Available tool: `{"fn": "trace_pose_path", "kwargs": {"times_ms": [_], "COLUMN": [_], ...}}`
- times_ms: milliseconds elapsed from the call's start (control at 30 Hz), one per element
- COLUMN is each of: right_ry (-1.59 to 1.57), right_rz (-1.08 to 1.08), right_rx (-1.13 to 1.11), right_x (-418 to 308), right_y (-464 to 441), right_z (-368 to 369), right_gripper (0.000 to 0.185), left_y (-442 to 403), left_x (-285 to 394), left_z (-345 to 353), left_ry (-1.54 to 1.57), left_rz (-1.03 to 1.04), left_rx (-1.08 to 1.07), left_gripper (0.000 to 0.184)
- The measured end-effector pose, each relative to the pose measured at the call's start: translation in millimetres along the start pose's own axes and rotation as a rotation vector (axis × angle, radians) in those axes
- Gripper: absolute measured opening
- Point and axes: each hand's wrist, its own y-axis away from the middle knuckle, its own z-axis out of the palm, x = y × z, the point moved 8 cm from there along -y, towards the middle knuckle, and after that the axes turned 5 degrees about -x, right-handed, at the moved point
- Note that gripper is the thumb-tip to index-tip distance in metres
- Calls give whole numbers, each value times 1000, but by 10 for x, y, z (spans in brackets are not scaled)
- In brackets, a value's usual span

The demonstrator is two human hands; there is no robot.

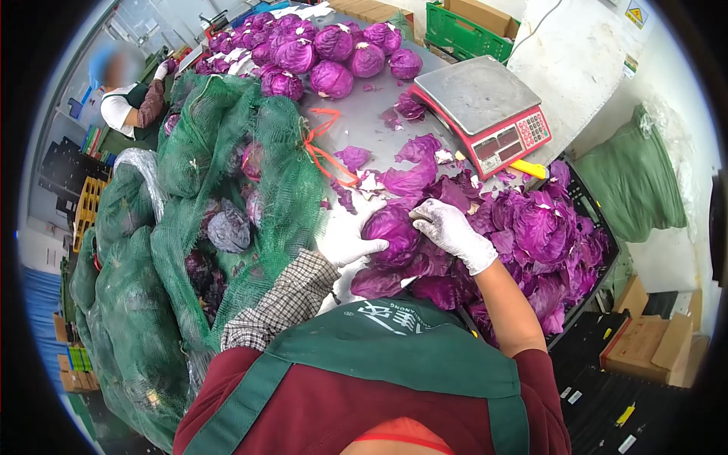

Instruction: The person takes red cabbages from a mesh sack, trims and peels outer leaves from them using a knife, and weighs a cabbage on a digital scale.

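Note:
A red cabbage sits at the near edge of the metal table, between my two gloved hands. My left hand holds its left side, the thumb lying across the front. On the other side, my right hand is closed, its fingertips pinched together at the cabbage's upper right; what they grip, if anything, is hidden. Loose purple cabbage leaves are strewn around the cabbage. A large heap of leaves fills a black crate to the right of my right hand.
Green mesh sacks of cabbages, one with an orange tie, crowd the left. Whole cabbages are piled farther back. A red scale stands right, a yellow-handled tool beside it. Another person works at far left.

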Motion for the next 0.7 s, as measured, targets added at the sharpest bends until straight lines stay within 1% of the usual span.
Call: {"fn": "trace_pose_path", "kwargs": {"times_ms": [100, 200, 300, 400, 500, 633, 700], "right_ry": [-17, 38, 177, 208, 118, -613, -1027], "right_rz": [-29, -11, -53, -50, -67, 455, 532], "right_rx": [-28, -55, -8, 19, 142, 124, 211], "right_x": [-14, -23, -58, -4, 184, 681, 704], "right_y": [-26, -55, -66, -85, -52, -13, 7], "right_z": [13, 27, 52, 59, 95, 196, 201], "right_gripper": [19, 18, 17, 16, 16, 13, 12], "left_y": [0, -35, -44, -23, 3, 33, 49], "left_x": [38, 67, 73, 177, 199, 137, 77], "left_z": [-37, -55, -46, -86, -88, -50, 0], "left_ry": [57, 77, 72, 0, -82, 105, 211], "left_rz": [-22, 54, 72, 43, 52, 132, 170], "left_rx": [-13, -3, 9, -9, 10, -16, -2], "left_gripper": [85, 85, 84, 84, 84, 87, 88]}}
